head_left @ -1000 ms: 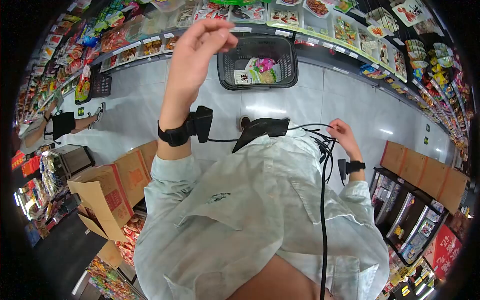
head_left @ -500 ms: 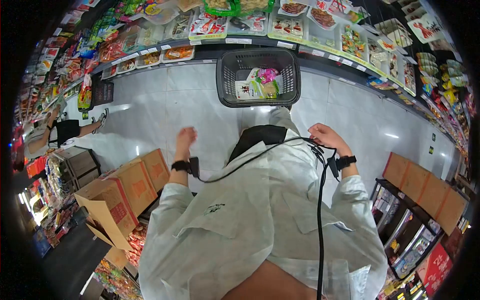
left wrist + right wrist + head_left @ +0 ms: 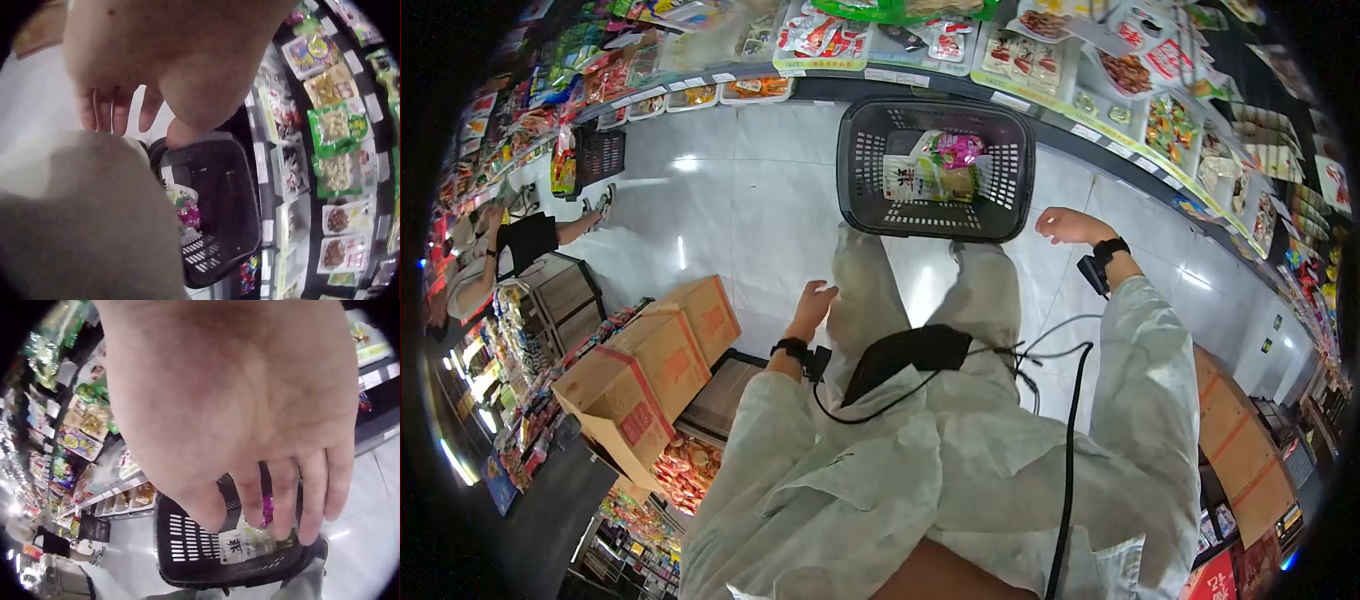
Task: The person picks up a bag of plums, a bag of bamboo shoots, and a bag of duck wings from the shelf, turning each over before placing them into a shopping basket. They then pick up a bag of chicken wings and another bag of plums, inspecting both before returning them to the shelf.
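A black plastic shopping basket (image 3: 855,215) stands on the floor in front of my legs. Inside lie a pink packet (image 3: 956,150), a white packet with dark lettering (image 3: 905,178) and a greenish packet (image 3: 956,184). My right hand (image 3: 1075,226) hovers just beyond the basket's right rim, its fingers loosely bent around nothing. In the right wrist view its fingers (image 3: 285,494) overlap the basket. My left hand (image 3: 808,310) hangs beside my left knee, bare and relaxed; the left wrist view shows its fingers (image 3: 122,109) stretched out.
Beyond the basket runs a low shelf (image 3: 900,77) with trays of packaged snacks. Cardboard boxes (image 3: 670,365) stand behind at left, more boxes (image 3: 1245,440) at right. A black cable (image 3: 1068,480) hangs down my front. Another person (image 3: 525,245) and a second basket (image 3: 603,152) are at far left.
My left hand has dropped from high before the shelf to beside my knee. My right hand has left the cable at my waist and reached toward the basket's right side. The basket appears larger.
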`<state>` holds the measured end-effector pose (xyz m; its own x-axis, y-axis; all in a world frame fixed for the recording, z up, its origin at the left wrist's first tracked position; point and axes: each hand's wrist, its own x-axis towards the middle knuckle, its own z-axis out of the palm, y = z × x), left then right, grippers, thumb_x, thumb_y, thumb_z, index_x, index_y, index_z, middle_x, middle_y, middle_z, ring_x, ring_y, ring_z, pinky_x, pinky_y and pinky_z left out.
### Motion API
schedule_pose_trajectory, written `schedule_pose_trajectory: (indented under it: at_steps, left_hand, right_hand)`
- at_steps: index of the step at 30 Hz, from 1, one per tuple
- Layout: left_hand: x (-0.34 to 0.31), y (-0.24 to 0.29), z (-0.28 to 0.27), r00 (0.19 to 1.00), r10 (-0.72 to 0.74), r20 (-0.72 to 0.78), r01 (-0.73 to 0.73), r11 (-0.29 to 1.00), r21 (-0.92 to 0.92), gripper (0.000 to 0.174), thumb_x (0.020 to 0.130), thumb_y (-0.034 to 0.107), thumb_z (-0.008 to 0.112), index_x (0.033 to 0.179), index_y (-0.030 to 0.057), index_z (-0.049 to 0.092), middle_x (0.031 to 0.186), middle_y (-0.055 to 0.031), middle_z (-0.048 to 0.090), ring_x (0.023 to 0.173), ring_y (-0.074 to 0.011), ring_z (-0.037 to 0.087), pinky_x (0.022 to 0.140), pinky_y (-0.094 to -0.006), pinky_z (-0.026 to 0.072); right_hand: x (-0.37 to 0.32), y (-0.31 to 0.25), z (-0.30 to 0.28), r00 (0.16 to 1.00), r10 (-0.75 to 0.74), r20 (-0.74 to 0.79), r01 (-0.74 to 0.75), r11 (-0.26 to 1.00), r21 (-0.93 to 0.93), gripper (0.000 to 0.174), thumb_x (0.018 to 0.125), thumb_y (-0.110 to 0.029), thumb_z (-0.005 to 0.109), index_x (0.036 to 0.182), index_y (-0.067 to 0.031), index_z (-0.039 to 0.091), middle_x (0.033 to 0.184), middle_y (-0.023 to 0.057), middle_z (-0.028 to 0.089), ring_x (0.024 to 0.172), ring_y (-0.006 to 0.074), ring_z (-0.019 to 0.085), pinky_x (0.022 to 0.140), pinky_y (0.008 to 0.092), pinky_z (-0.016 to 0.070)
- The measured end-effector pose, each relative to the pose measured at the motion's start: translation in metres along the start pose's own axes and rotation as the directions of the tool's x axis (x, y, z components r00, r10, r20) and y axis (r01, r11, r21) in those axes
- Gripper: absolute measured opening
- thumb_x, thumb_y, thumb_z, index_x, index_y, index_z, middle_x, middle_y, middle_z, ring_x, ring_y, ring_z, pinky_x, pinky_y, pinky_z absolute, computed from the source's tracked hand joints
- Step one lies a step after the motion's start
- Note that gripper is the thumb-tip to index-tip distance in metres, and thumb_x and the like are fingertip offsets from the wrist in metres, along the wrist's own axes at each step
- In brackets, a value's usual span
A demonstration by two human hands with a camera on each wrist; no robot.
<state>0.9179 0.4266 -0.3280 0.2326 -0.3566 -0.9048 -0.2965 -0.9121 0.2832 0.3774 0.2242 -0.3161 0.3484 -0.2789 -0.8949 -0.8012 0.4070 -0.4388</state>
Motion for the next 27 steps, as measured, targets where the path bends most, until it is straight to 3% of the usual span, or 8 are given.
schedule_pose_trajectory:
  at_steps: [4,7,9,15,18,21,22,27]
  left_hand:
    - [0.174,-0.066,0.000,0.944,0.292,0.156,-0.322,0.919,0.227,0.087,0.076,0.043,0.077,0.146,0.0081,0.039,0.145,-0.0290,0.044,0.127,-0.0391,0.052,0.103,-0.0458,0.0447]
    - [0.135,0.023,0.009,0.955,0.285,-0.081,-0.099,0.567,0.818,0.089,0.070,0.044,0.081,0.146,0.0188,0.041,0.147,-0.0276,0.040,0.131,-0.0425,0.047,0.104,-0.0469,0.0447]
    - [0.148,0.049,-0.008,0.955,0.262,-0.138,-0.104,0.734,0.672,0.087,0.068,0.042,0.082,0.144,0.0234,0.044,0.146,-0.0243,0.041,0.131,-0.0422,0.046,0.104,-0.0474,0.0446]
    - [0.200,0.051,-0.031,0.901,0.380,-0.208,-0.175,0.759,0.627,0.076,0.065,0.033,0.083,0.134,0.0227,0.055,0.137,-0.0157,0.048,0.128,-0.0386,0.046,0.104,-0.0474,0.0442]
    - [0.206,0.051,-0.038,0.874,0.419,-0.244,-0.181,0.748,0.638,0.071,0.065,0.029,0.083,0.131,0.0207,0.058,0.136,-0.0143,0.048,0.127,-0.0374,0.046,0.104,-0.0469,0.0433]
    - [0.210,0.055,-0.041,0.870,0.416,-0.267,-0.171,0.760,0.627,0.069,0.064,0.028,0.083,0.128,0.0193,0.060,0.136,-0.0138,0.049,0.127,-0.0369,0.046,0.105,-0.0467,0.0424]
    - [0.210,0.054,-0.041,0.872,0.407,-0.273,-0.161,0.765,0.623,0.069,0.064,0.028,0.083,0.128,0.0190,0.061,0.136,-0.0137,0.049,0.128,-0.0368,0.046,0.105,-0.0466,0.0421]
    - [0.216,0.047,-0.047,0.870,0.412,-0.270,-0.156,0.751,0.642,0.068,0.064,0.027,0.083,0.127,0.0199,0.061,0.137,-0.0140,0.048,0.128,-0.0370,0.045,0.106,-0.0464,0.0419]
  right_hand:
    - [0.135,0.039,0.015,0.996,-0.035,-0.084,0.040,0.998,0.057,0.030,0.091,-0.032,0.063,0.109,-0.0081,0.066,0.100,0.0043,0.067,0.087,0.0178,0.065,0.076,0.0324,0.0528]
    - [0.245,0.042,0.047,0.975,-0.055,-0.215,0.050,0.998,-0.029,0.026,0.090,-0.029,0.064,0.105,-0.0090,0.068,0.096,0.0065,0.069,0.089,0.0223,0.067,0.076,0.0349,0.0543]
    - [0.351,0.073,0.081,0.916,-0.272,-0.296,0.206,0.950,-0.235,0.027,0.088,-0.029,0.064,0.106,-0.0105,0.068,0.098,0.0138,0.071,0.092,0.0321,0.068,0.079,0.0394,0.0543]
    - [0.499,0.044,0.104,0.844,0.131,-0.520,-0.296,0.922,-0.249,0.033,0.085,-0.023,0.061,0.110,-0.0039,0.069,0.108,0.0243,0.069,0.109,0.0385,0.065,0.093,0.0459,0.0517]
    - [0.545,0.078,0.093,0.721,0.270,-0.638,-0.331,0.943,0.025,0.055,0.087,-0.018,0.050,0.139,0.0010,0.045,0.143,0.0301,0.043,0.124,0.0397,0.056,0.103,0.0469,0.0466]
    - [0.567,0.128,0.079,0.687,0.180,-0.704,-0.433,0.879,-0.198,0.065,0.097,-0.024,0.044,0.153,-0.0119,0.014,0.154,0.0236,0.034,0.123,0.0403,0.057,0.100,0.0504,0.0493]
    - [0.598,0.184,0.077,0.715,0.092,-0.693,-0.437,0.833,-0.340,0.064,0.097,-0.021,0.043,0.153,-0.0136,0.012,0.157,0.0225,0.027,0.124,0.0398,0.056,0.100,0.0499,0.0496]
    - [0.561,0.145,0.073,0.712,0.233,-0.662,-0.465,0.863,-0.198,0.057,0.097,-0.016,0.043,0.151,-0.0125,0.028,0.149,0.0244,0.038,0.126,0.0388,0.054,0.099,0.0479,0.0507]
